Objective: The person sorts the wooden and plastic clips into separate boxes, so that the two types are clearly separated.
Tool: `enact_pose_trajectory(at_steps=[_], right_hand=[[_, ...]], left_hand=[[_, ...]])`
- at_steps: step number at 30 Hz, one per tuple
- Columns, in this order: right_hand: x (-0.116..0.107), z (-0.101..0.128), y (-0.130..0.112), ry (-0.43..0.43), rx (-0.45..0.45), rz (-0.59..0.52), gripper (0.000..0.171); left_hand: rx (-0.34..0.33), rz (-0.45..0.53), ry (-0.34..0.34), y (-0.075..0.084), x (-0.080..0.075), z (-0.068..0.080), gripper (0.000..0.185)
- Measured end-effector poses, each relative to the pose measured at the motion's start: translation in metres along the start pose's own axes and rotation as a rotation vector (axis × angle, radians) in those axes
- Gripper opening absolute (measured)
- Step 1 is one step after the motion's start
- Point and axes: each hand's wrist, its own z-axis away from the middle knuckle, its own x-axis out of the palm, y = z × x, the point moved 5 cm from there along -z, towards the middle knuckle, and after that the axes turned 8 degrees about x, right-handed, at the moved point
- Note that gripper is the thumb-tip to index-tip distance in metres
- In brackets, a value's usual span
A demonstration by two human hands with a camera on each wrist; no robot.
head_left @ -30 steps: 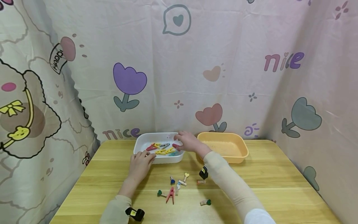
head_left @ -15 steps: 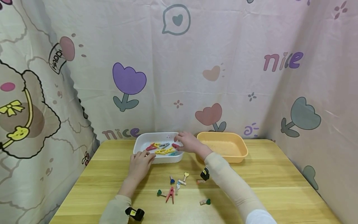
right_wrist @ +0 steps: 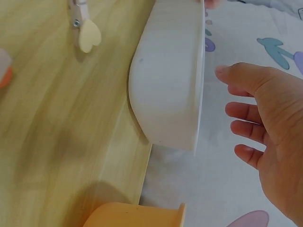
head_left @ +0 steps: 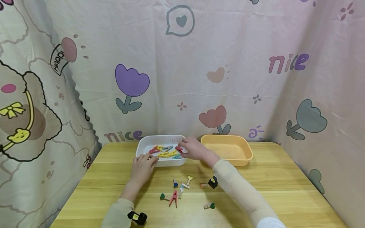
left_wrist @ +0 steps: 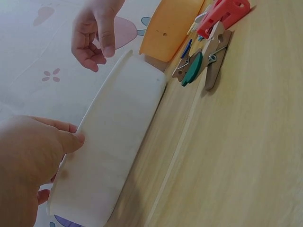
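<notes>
Two relaxed hands, left (head_left: pixel 142 167) and right (head_left: pixel 194 148), touch white tray (head_left: pixel 144 143) below "nice" curtain (head_left: pixel 122 136).

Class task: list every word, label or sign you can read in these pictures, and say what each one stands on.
"nice" on the curtain, upper right, in pink and purple.
"nice" on the curtain, low behind the white tray, left of it.
"HAPPI", cut off, on a tag printed on the curtain at left.
Yellow marks on the wrist cameras: too small to read.

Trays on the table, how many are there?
2. The white tray stands at the back middle of the table, holding colourful clothespins; the orange tray stands just right of it. None seems hidden.
</notes>
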Motion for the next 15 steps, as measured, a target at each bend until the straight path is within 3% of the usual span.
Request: enact_pose_trajectory(at_steps=[15], right_hand=[[-0.008, 0.022, -0.022, 0.009, -0.091, 0.088, 0.037]], left_hand=[[0.011, -0.006, 0.036, -0.001, 0.001, 0.000, 0.016]])
